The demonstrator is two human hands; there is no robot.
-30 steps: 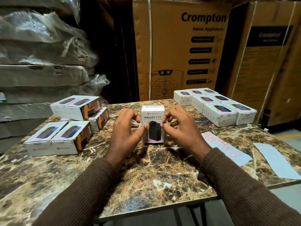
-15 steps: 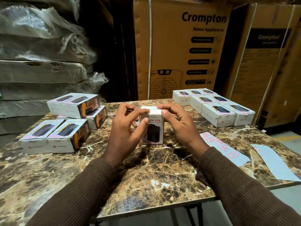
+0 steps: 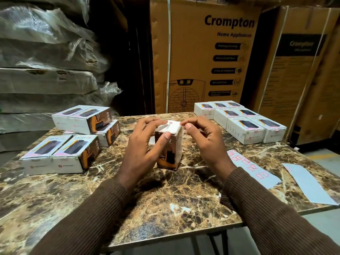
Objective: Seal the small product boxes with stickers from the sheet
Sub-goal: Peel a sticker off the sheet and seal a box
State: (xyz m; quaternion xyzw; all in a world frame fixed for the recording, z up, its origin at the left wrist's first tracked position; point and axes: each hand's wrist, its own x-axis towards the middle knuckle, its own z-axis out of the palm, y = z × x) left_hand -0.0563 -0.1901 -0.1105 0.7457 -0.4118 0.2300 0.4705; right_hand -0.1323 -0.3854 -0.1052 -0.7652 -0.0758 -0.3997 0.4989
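A small product box (image 3: 172, 150) stands upright at the middle of the marble table (image 3: 165, 199), its brown side facing me. My left hand (image 3: 145, 150) grips its upper left part, thumb on the front and fingers over the white top. My right hand (image 3: 206, 142) is at the box's top right corner, fingers curled, fingertips touching the edge of the top. A pale sticker sheet (image 3: 252, 168) with pink stickers lies to the right of my right wrist.
Several boxes (image 3: 73, 144) are stacked at the table's left, and several more (image 3: 241, 120) sit in rows at the back right. A second pale sheet (image 3: 309, 183) lies near the right edge. Large cartons (image 3: 206, 57) and wrapped bundles (image 3: 46, 57) stand behind.
The box has been turned, so its brown side faces me instead of the white front. Both hands moved up from the box's sides to its top.
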